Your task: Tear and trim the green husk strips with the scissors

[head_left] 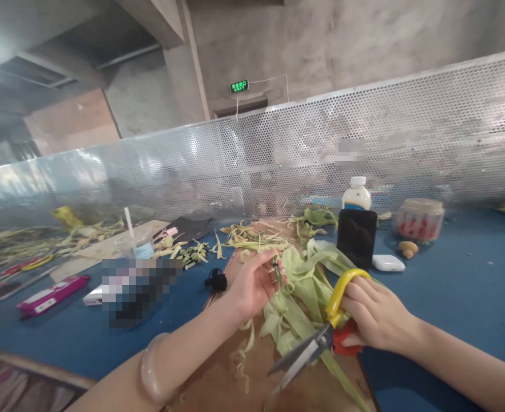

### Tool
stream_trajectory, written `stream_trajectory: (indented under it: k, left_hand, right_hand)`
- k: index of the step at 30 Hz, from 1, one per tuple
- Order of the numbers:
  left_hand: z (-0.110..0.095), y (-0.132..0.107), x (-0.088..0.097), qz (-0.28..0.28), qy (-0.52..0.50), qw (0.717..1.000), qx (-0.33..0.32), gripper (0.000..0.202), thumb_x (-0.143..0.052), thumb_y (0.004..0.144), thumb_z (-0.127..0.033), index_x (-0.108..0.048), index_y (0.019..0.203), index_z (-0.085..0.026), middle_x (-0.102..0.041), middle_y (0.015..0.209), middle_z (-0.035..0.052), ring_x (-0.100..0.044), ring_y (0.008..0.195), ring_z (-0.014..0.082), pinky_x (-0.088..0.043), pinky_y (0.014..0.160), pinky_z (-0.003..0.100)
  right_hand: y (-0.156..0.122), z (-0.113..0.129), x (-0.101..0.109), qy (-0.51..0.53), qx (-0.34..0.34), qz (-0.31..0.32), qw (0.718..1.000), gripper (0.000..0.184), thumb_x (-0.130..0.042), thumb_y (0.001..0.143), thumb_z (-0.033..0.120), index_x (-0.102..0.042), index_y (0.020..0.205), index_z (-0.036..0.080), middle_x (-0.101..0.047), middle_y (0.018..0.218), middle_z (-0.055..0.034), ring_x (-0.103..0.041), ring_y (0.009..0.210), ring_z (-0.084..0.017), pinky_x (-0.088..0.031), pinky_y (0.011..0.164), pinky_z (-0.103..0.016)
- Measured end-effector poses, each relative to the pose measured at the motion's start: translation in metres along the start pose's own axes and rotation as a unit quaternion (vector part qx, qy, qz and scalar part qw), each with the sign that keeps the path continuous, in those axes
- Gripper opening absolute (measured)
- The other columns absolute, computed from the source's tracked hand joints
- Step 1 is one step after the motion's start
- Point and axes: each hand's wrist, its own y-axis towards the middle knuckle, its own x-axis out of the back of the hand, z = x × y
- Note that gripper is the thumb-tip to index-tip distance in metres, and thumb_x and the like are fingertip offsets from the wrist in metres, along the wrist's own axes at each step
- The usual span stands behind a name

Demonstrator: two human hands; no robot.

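My right hand [374,312] grips scissors [331,320] with one yellow and one red handle. Their blades point down to the left and stand slightly apart. My left hand [254,283] is raised with the palm partly turned up, its fingers pinched on a small thin thing, dark and greenish, too small to name. Pale green corn husks [307,280] are heaped between and beneath both hands, on a brown board [230,372]. Several curled husk strips [256,234] lie at the board's far end. Left of my left hand rests a black tangle of thread [215,280].
On the blue table, a black phone-like panel [356,237] stands before a white-capped bottle [357,194]. A white earbud case [388,263] and a jar [419,220] are right. Left are a plastic cup [138,246], a magenta packet [52,294] and small green pieces [194,254].
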Motion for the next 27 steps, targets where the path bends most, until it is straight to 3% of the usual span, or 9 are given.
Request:
stream_trajectory:
  k: [4, 8, 11, 15, 19, 22, 25, 27]
  left_hand:
    - [0.000, 0.002, 0.001, -0.009, 0.039, 0.999, 0.013, 0.013, -0.062, 0.069, -0.023, -0.058, 0.078, -0.014, -0.056, 0.064, 0.0001, -0.053, 0.055, 0.0089, -0.045, 0.059, 0.024]
    - [0.003, 0.007, 0.005, -0.039, 0.136, 0.986, 0.088, 0.021, -0.064, 0.064, -0.023, -0.059, 0.082, -0.013, -0.061, 0.073, 0.0050, -0.056, 0.059, 0.0132, -0.044, 0.056, 0.025]
    - [0.006, 0.010, 0.009, -0.016, 0.194, 0.974, 0.113, 0.022, -0.064, 0.064, -0.023, -0.060, 0.083, -0.012, -0.063, 0.079, 0.0084, -0.058, 0.064, 0.0152, -0.044, 0.056, 0.024]
    - [0.008, 0.013, 0.015, 0.009, 0.236, 0.967, 0.095, 0.020, -0.061, 0.066, -0.024, -0.061, 0.082, -0.012, -0.063, 0.083, 0.0108, -0.058, 0.068, 0.0155, -0.047, 0.063, 0.028]
    - [0.008, 0.014, 0.017, 0.020, 0.242, 0.968, 0.070, 0.021, -0.065, 0.064, -0.024, -0.059, 0.081, -0.014, -0.060, 0.077, 0.0074, -0.058, 0.066, 0.0142, -0.048, 0.068, 0.031]
    - [0.006, 0.015, 0.015, -0.021, 0.229, 0.972, 0.050, 0.020, -0.066, 0.063, -0.025, -0.058, 0.077, -0.013, -0.060, 0.075, 0.0054, -0.055, 0.059, 0.0105, -0.046, 0.059, 0.025]
    - [0.003, 0.016, 0.013, -0.081, 0.192, 0.978, 0.002, 0.020, -0.066, 0.062, -0.027, -0.057, 0.072, -0.013, -0.058, 0.068, 0.0022, -0.048, 0.048, 0.0053, -0.036, 0.044, 0.018]
    - [0.001, 0.016, 0.013, -0.078, 0.177, 0.981, -0.005, 0.019, -0.066, 0.062, -0.027, -0.056, 0.071, -0.014, -0.056, 0.066, 0.0005, -0.045, 0.046, 0.0038, -0.031, 0.041, 0.017]
  right_hand:
    - [0.002, -0.003, -0.003, -0.039, -0.075, -0.022, 0.996, 0.034, -0.046, 0.077, 0.044, -0.044, 0.093, 0.014, -0.046, 0.084, -0.0102, -0.046, 0.076, -0.022, -0.044, 0.065, -0.037]
    - [0.003, -0.006, -0.006, -0.043, -0.123, 0.002, 0.992, 0.033, -0.053, 0.068, 0.029, -0.045, 0.096, 0.013, -0.048, 0.088, -0.0119, -0.047, 0.084, -0.024, -0.045, 0.070, -0.038]
    - [0.002, -0.008, -0.006, -0.016, -0.141, 0.030, 0.989, 0.032, -0.053, 0.067, 0.027, -0.046, 0.097, 0.015, -0.052, 0.090, -0.0108, -0.049, 0.087, -0.023, -0.046, 0.070, -0.034]
    - [0.002, -0.013, -0.002, -0.013, -0.201, 0.056, 0.978, 0.026, -0.051, 0.072, 0.031, -0.048, 0.094, 0.017, -0.056, 0.094, -0.0105, -0.052, 0.091, -0.022, -0.046, 0.068, -0.030]
    - [-0.001, -0.025, 0.001, -0.036, -0.310, 0.101, 0.945, 0.029, -0.050, 0.073, 0.039, -0.051, 0.093, 0.019, -0.059, 0.097, -0.0082, -0.057, 0.086, -0.021, -0.045, 0.060, -0.027]
    - [-0.005, -0.033, 0.000, -0.043, -0.365, 0.165, 0.915, 0.032, -0.049, 0.072, 0.041, -0.053, 0.095, 0.019, -0.061, 0.096, -0.0067, -0.059, 0.080, -0.022, -0.044, 0.057, -0.028]
    - [-0.011, -0.037, -0.006, -0.021, -0.380, 0.223, 0.897, 0.033, -0.050, 0.072, 0.039, -0.056, 0.095, 0.017, -0.062, 0.093, -0.0079, -0.059, 0.080, -0.023, -0.045, 0.062, -0.031]
    - [-0.014, -0.041, -0.009, 0.024, -0.389, 0.249, 0.886, 0.033, -0.052, 0.071, 0.038, -0.059, 0.094, 0.015, -0.064, 0.088, -0.0089, -0.060, 0.079, -0.022, -0.046, 0.066, -0.032]
